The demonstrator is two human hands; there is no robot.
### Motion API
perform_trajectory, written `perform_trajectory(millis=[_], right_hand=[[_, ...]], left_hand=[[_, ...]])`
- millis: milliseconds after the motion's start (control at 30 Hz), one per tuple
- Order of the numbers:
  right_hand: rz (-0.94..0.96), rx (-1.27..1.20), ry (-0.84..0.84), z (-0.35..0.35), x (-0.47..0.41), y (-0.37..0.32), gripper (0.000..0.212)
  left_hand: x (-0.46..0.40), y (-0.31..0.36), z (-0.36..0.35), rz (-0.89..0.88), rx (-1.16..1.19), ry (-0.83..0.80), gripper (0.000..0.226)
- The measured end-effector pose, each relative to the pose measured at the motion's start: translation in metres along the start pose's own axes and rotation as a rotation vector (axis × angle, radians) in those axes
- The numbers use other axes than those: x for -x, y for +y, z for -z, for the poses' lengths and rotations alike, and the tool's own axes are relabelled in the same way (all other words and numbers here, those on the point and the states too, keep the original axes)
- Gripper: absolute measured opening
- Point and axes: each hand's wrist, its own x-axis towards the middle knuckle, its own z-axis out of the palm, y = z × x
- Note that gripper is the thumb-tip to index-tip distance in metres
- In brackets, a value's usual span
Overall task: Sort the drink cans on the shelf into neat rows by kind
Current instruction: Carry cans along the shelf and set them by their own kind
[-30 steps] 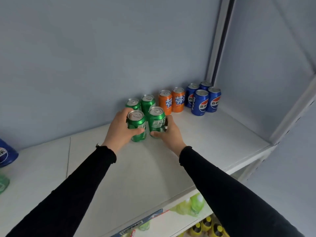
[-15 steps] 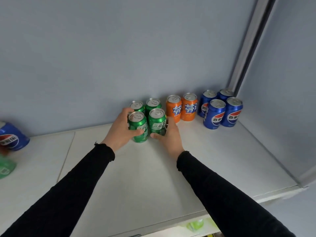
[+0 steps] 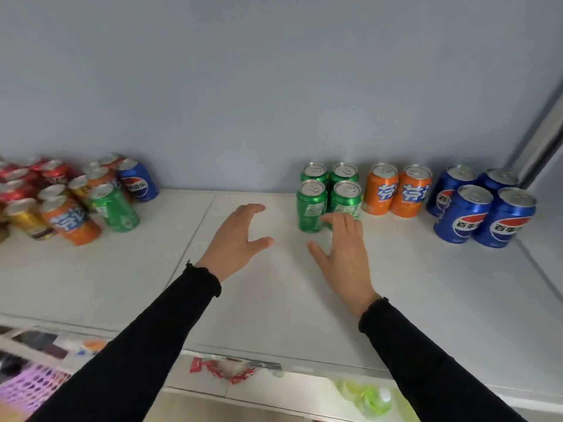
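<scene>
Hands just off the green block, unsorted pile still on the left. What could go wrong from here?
1. The right hand has fingertips beside the front green cans; a careless pull-back could nudge the block out of line.
2. The mixed pile is packed tight; grabbing one can may topple its neighbours.
3. The orange row has only two cans, so later additions could crowd the blue cans.
</scene>
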Motion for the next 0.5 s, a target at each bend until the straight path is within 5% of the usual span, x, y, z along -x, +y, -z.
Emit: perform_trajectory(millis=[500], right_hand=[[0.143, -0.073, -0.295, -0.165, 0.029, -0.212, 0.049]], left_hand=[[0.143, -0.178, 0.192, 0.096, -0.211, 0.155, 0.052]])
